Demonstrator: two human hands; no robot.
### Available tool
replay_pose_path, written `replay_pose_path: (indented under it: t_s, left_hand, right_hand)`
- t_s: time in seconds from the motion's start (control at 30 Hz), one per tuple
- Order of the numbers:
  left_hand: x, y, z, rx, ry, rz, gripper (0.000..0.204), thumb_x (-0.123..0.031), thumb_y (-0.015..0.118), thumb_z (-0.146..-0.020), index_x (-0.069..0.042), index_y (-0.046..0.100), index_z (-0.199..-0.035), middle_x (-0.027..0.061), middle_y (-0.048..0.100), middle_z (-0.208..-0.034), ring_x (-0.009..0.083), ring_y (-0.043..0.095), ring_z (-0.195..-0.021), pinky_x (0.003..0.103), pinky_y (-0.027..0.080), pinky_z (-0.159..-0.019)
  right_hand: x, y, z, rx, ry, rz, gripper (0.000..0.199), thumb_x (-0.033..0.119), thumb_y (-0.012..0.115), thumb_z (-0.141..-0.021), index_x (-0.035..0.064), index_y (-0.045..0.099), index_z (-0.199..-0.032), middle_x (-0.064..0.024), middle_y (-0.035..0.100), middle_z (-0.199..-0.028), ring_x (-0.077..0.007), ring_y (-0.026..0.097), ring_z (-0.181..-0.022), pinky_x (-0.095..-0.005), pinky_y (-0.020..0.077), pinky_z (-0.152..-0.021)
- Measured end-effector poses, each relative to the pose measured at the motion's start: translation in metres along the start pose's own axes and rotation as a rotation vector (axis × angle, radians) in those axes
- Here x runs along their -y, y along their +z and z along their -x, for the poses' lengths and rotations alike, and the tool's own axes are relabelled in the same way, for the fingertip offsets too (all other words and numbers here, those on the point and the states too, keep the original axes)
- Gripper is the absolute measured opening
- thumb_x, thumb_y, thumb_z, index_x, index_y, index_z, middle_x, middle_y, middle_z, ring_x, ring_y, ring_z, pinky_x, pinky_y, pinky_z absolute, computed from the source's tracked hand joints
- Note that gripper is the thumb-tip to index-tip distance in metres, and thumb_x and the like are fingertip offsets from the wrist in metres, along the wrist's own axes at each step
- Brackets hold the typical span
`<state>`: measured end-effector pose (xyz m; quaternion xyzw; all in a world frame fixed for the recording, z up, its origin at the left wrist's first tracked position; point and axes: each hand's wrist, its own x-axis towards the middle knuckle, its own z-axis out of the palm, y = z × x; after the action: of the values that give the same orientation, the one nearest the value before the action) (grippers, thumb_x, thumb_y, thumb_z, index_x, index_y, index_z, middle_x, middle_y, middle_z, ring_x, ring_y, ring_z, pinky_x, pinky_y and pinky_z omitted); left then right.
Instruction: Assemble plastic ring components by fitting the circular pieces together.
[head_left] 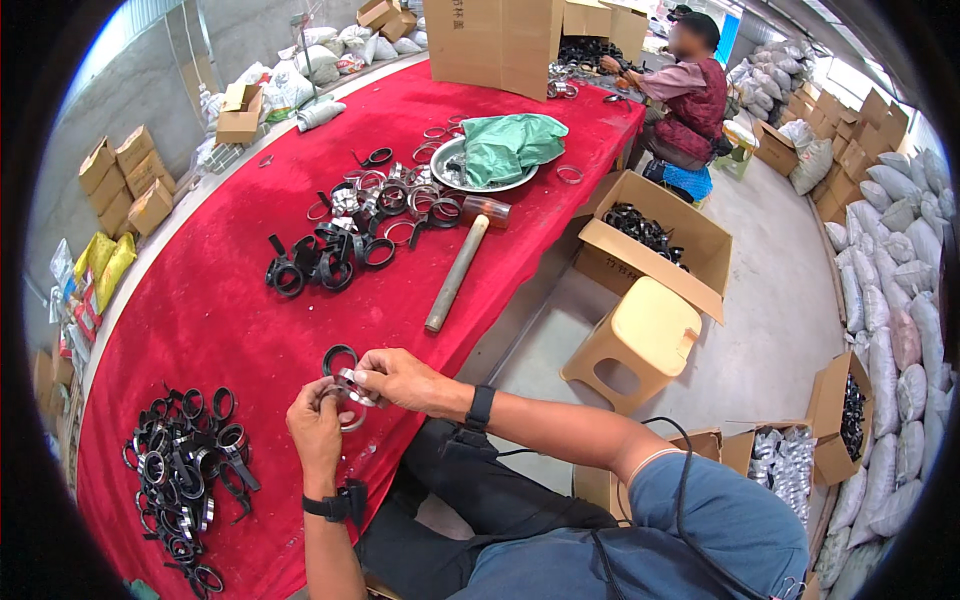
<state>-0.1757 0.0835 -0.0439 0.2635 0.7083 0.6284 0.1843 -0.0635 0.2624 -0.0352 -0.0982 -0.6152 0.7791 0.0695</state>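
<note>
Over the near edge of the red-covered table, my left hand point(316, 420) and my right hand point(402, 381) are close together, both closed. Between their fingers is a silver metal ring point(354, 424), partly hidden by the fingertips. The right thumb and fingers pinch its upper part, while the left fingers grip the near-left side. A black ring point(340, 352) shows just beyond the fingertips; whether it is held or lies on the cloth I cannot tell. Farther off rests a mallet point(458, 272) with a wooden handle and a translucent reddish head.
Black ringed parts with handles point(185, 470) form a pile at left; more black and silver rings point(345, 240) lie mid-table. A green cloth point(510, 148) covers part of a metal basin point(452, 178). Right stand a yellow stool point(640, 335) and an open carton point(700, 235). Another person point(690, 100) sits beyond.
</note>
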Motion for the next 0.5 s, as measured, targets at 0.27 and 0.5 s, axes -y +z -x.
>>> replay_pose_path:
  t_s: [0.27,0.5]
  left_hand:
    - [-0.012,-0.008,0.01,-0.051,-0.179,-0.054,0.024,-0.009,0.049,-0.112,0.0,0.066,-0.125,0.0128,0.075,-0.099,0.0141,0.072,-0.07,0.027,0.054,-0.047]
    - [-0.015,-0.011,0.011,-0.071,-0.309,0.155,0.031,-0.015,0.043,-0.111,-0.003,0.059,-0.135,0.0165,0.074,-0.115,0.0194,0.077,-0.088,0.034,0.063,-0.057]
  right_hand:
    - [-0.006,-0.05,-0.044,-0.484,-0.569,0.908,0.026,0.015,0.074,-0.093,-0.0005,0.068,-0.113,-0.023,0.071,-0.102,-0.0436,0.068,-0.099,-0.0518,0.0538,-0.087]
    - [0.009,-0.032,-0.016,-0.27,-0.481,0.759,0.058,0.015,0.08,-0.088,-0.0055,0.06,-0.139,-0.0264,0.07,-0.128,-0.0416,0.07,-0.119,-0.047,0.0558,-0.104]
